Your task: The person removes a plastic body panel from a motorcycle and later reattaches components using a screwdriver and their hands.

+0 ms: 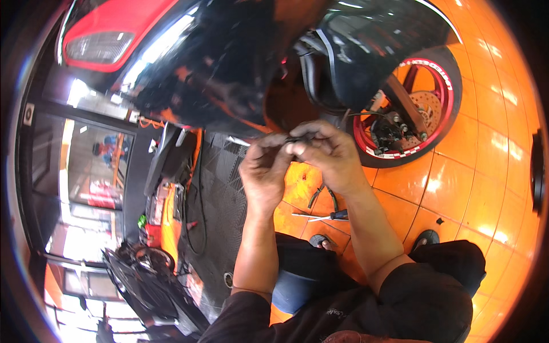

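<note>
My left hand [264, 168] and my right hand [331, 157] meet in front of the motorcycle's dark, glossy bodywork [211, 63]. Pinched between the fingertips of both is a small black part [297, 139]; its exact kind is too small and covered to make out. Dark smudges mark the fingers. Beyond my right hand stands the motorcycle's wheel [449, 108] with a red rim, a brake disc [428, 108] and a black brake caliper [389, 132]. A curved black hose or tube [311, 80] runs inside the opening above my hands.
On the orange tiled floor [457, 183] below my hands lie pliers [324, 197] and a screwdriver with a dark handle [339, 215]. A small black piece [440, 220] lies near my foot. To the left are a dark textured mat [220, 188] and another black motorcycle [151, 291].
</note>
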{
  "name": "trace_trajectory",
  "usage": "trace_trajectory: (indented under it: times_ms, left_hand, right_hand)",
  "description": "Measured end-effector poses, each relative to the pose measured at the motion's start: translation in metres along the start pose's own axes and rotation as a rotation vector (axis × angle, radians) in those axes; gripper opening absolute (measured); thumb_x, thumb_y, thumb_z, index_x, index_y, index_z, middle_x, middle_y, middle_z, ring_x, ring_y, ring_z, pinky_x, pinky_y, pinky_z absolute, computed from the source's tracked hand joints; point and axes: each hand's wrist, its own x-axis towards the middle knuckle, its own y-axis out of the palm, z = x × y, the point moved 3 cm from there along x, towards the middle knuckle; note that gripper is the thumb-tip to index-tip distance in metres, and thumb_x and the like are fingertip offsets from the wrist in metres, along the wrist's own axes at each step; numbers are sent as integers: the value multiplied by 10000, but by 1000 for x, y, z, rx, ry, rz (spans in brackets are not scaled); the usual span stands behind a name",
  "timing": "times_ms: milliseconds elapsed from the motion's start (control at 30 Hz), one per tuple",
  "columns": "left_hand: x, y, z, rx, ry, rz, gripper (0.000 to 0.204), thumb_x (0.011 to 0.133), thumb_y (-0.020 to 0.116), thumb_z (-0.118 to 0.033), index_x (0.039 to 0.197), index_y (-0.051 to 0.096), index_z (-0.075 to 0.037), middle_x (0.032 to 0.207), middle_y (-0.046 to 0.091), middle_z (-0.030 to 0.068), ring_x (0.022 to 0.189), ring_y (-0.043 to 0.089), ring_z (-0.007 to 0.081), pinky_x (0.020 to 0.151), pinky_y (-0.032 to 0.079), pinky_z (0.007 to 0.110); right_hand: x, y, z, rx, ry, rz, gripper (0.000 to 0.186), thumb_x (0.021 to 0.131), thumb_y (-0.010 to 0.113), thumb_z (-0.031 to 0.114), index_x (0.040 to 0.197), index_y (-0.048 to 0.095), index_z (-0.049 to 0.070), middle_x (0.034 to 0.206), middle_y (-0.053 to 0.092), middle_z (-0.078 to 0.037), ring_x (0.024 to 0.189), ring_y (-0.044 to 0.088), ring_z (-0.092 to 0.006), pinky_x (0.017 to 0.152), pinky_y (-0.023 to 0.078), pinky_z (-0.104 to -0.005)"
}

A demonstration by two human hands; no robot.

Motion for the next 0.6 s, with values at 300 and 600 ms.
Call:
trace_trajectory:
  times_ms: [300, 600]
  left_hand:
    - [-3, -19, 2, -261, -114, 68, 128, 872, 659, -46, 1000, 650, -42, 977, 672, 91, 941, 621, 186, 895, 499, 344]
    - [4, -8, -9, -153, -29, 89, 178, 911, 612, -96, 1066, 598, -10, 1031, 648, 144, 936, 629, 232, 870, 518, 372]
  right_hand:
    - [-2, -5, 5, -388, -271, 102, 175, 841, 675, 77, 999, 659, 3, 950, 640, -71, 875, 622, -155, 748, 498, -287]
    - [8, -8, 7, -424, -323, 41, 175, 809, 665, 123, 957, 688, 35, 912, 639, -98, 863, 627, -233, 743, 506, -333]
